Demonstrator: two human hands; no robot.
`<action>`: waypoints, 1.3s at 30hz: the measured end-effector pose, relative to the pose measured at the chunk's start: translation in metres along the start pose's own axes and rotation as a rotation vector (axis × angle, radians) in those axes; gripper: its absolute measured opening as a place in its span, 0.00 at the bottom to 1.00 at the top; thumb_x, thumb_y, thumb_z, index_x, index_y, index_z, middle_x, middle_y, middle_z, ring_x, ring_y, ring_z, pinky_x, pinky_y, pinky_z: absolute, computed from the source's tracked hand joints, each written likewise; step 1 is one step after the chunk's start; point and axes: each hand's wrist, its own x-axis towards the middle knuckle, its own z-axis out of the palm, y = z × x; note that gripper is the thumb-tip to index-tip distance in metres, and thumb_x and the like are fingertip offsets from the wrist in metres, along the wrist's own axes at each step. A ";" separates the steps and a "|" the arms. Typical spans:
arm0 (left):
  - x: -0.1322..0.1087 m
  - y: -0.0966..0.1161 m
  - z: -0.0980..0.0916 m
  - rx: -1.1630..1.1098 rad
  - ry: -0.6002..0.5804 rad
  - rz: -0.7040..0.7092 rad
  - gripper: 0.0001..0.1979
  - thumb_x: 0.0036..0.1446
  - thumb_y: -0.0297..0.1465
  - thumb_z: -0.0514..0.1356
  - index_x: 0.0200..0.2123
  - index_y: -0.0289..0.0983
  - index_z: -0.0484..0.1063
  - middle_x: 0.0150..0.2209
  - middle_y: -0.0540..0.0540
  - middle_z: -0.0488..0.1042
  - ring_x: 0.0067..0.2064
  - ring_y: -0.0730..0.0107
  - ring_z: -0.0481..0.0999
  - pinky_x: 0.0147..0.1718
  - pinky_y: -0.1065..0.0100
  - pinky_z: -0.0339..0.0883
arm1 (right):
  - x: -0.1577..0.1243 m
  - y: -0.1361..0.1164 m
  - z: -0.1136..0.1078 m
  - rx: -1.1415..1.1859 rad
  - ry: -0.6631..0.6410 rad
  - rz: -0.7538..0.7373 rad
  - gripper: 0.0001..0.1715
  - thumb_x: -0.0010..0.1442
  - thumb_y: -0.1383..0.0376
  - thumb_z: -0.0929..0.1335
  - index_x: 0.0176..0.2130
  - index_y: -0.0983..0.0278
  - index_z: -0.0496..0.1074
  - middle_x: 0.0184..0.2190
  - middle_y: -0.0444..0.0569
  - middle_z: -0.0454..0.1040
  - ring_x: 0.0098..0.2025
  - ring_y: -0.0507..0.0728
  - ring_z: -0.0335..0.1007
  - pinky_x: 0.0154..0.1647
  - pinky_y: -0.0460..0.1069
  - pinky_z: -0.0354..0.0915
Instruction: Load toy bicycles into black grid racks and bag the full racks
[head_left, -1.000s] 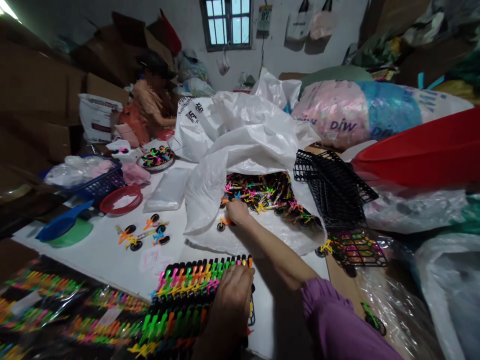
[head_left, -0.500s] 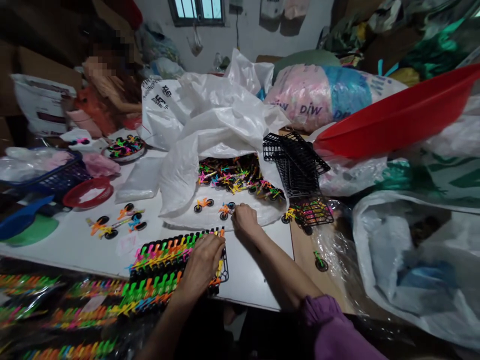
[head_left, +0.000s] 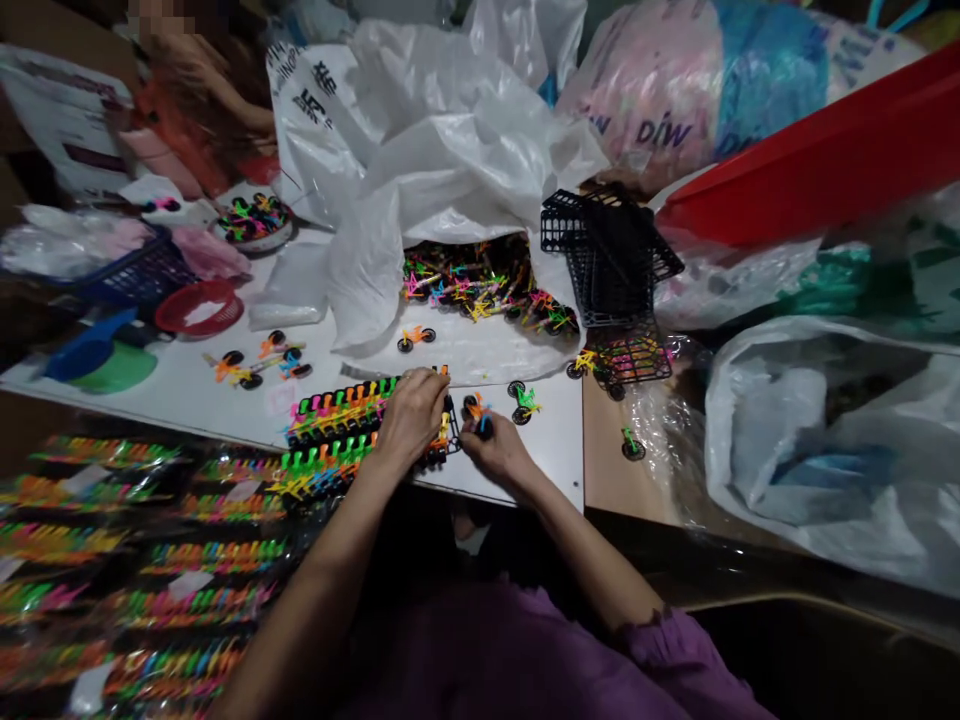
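My left hand (head_left: 411, 415) is closed over the right end of a black rack (head_left: 453, 425) filled with rows of colourful toy bikes (head_left: 337, 405). Just right of the rack, my right hand (head_left: 495, 445) pinches a small orange and blue toy bike (head_left: 476, 412). A green toy bike (head_left: 523, 401) lies on the white table beyond that hand. Behind both hands, a white sack (head_left: 457, 350) opens toward me with a heap of toy bikes (head_left: 480, 285) inside. One orange bike (head_left: 416, 339) lies on the sack's front flap.
Stacked black racks (head_left: 611, 260) stand right of the sack. A red basin (head_left: 810, 160) and an open white bag (head_left: 724, 440) are at the right. Packed bikes (head_left: 217, 555) fill the lower left. A person's arm (head_left: 225, 90) shows at upper left, near a plate of bikes.
The view has tilted down. My right hand has drawn the orange and blue bike from the sack's flap toward the rack's end. A green bike now shows on the table.
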 end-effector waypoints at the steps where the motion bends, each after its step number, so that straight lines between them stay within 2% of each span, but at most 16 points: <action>1: -0.003 0.003 -0.006 0.012 0.022 -0.002 0.11 0.60 0.27 0.49 0.41 0.33 0.70 0.37 0.42 0.71 0.41 0.63 0.69 0.43 0.63 0.63 | -0.007 0.006 0.008 0.048 -0.021 0.021 0.10 0.52 0.61 0.65 0.33 0.66 0.68 0.24 0.42 0.69 0.25 0.50 0.64 0.26 0.44 0.59; 3: -0.014 0.012 -0.019 0.027 0.038 -0.004 0.12 0.60 0.26 0.48 0.43 0.34 0.69 0.38 0.42 0.71 0.42 0.63 0.69 0.44 0.62 0.63 | -0.014 0.013 0.019 0.087 -0.027 0.000 0.11 0.55 0.61 0.63 0.36 0.65 0.67 0.25 0.43 0.70 0.25 0.51 0.65 0.26 0.44 0.61; 5: -0.029 0.020 -0.027 0.007 -0.015 0.020 0.12 0.60 0.26 0.48 0.43 0.35 0.68 0.38 0.43 0.72 0.41 0.64 0.69 0.43 0.62 0.63 | -0.014 0.014 0.023 -0.017 0.002 -0.093 0.08 0.56 0.63 0.62 0.35 0.65 0.67 0.26 0.45 0.69 0.27 0.51 0.65 0.28 0.45 0.61; 7: -0.045 0.027 -0.026 -0.022 -0.098 0.055 0.11 0.60 0.27 0.49 0.44 0.35 0.67 0.38 0.44 0.72 0.41 0.64 0.69 0.43 0.62 0.64 | -0.014 0.014 0.022 -0.212 0.020 -0.217 0.05 0.54 0.68 0.62 0.31 0.65 0.67 0.28 0.46 0.67 0.28 0.52 0.63 0.30 0.46 0.61; 9: -0.056 0.031 -0.018 -0.031 -0.121 0.066 0.11 0.60 0.28 0.50 0.44 0.35 0.66 0.39 0.43 0.72 0.42 0.63 0.70 0.44 0.60 0.64 | -0.015 0.014 0.019 -0.367 0.011 -0.314 0.07 0.52 0.72 0.60 0.31 0.65 0.66 0.29 0.47 0.65 0.30 0.53 0.62 0.32 0.47 0.60; 12: -0.064 0.032 -0.005 -0.039 -0.074 0.058 0.11 0.60 0.30 0.52 0.44 0.35 0.66 0.39 0.43 0.72 0.42 0.62 0.70 0.45 0.60 0.64 | -0.018 0.012 0.015 -0.483 -0.055 -0.373 0.13 0.51 0.75 0.58 0.36 0.66 0.65 0.33 0.49 0.64 0.33 0.54 0.62 0.35 0.46 0.60; 18: -0.059 0.028 0.006 -0.016 0.076 0.112 0.09 0.60 0.27 0.52 0.41 0.35 0.69 0.34 0.44 0.73 0.38 0.65 0.70 0.41 0.62 0.65 | -0.008 0.000 0.014 -0.689 -0.244 -0.376 0.09 0.59 0.70 0.59 0.38 0.66 0.65 0.33 0.49 0.65 0.32 0.53 0.62 0.34 0.47 0.59; 22: -0.062 0.029 0.006 0.000 0.092 0.132 0.09 0.60 0.26 0.51 0.41 0.35 0.69 0.34 0.44 0.73 0.38 0.66 0.71 0.41 0.63 0.65 | -0.005 0.002 0.008 -0.615 -0.271 -0.414 0.08 0.61 0.66 0.59 0.37 0.66 0.66 0.32 0.48 0.66 0.32 0.52 0.62 0.34 0.46 0.58; 26: -0.062 0.030 -0.011 -0.021 0.081 0.112 0.09 0.60 0.29 0.52 0.42 0.36 0.69 0.36 0.44 0.73 0.41 0.65 0.71 0.43 0.63 0.64 | -0.003 0.004 -0.006 -0.456 -0.295 -0.359 0.08 0.58 0.65 0.63 0.35 0.66 0.70 0.29 0.46 0.68 0.30 0.52 0.63 0.32 0.45 0.58; 29: -0.046 0.022 -0.028 0.000 0.121 0.006 0.12 0.59 0.32 0.54 0.45 0.36 0.68 0.40 0.43 0.72 0.44 0.63 0.70 0.45 0.61 0.63 | 0.006 -0.010 -0.017 -0.341 -0.189 -0.301 0.10 0.58 0.65 0.64 0.40 0.64 0.71 0.31 0.46 0.71 0.32 0.52 0.65 0.33 0.46 0.59; 31: -0.031 0.013 -0.034 0.055 0.055 -0.050 0.12 0.59 0.33 0.54 0.45 0.37 0.68 0.41 0.43 0.71 0.44 0.62 0.70 0.44 0.60 0.63 | 0.015 -0.025 -0.021 -0.303 -0.077 -0.327 0.12 0.58 0.64 0.65 0.42 0.63 0.71 0.34 0.47 0.72 0.34 0.52 0.66 0.36 0.46 0.60; 33: -0.019 0.005 -0.033 0.101 -0.073 -0.051 0.11 0.58 0.32 0.54 0.43 0.37 0.70 0.39 0.44 0.71 0.42 0.62 0.70 0.42 0.60 0.63 | 0.022 -0.038 -0.020 -0.285 -0.024 -0.399 0.12 0.58 0.63 0.65 0.42 0.63 0.71 0.36 0.48 0.72 0.36 0.52 0.67 0.38 0.47 0.61; 35: -0.012 -0.001 -0.027 0.106 -0.157 -0.044 0.09 0.59 0.31 0.52 0.39 0.36 0.71 0.36 0.44 0.71 0.39 0.64 0.70 0.40 0.62 0.64 | 0.026 -0.045 -0.016 -0.280 -0.036 -0.468 0.12 0.58 0.63 0.65 0.42 0.63 0.71 0.36 0.48 0.72 0.36 0.52 0.67 0.38 0.47 0.61; 39: -0.013 -0.007 -0.016 0.047 -0.146 -0.047 0.12 0.61 0.29 0.48 0.35 0.35 0.71 0.33 0.44 0.70 0.36 0.66 0.69 0.38 0.64 0.64 | 0.027 -0.044 -0.006 -0.287 -0.022 -0.482 0.09 0.59 0.64 0.65 0.39 0.63 0.72 0.34 0.47 0.72 0.37 0.52 0.67 0.39 0.47 0.62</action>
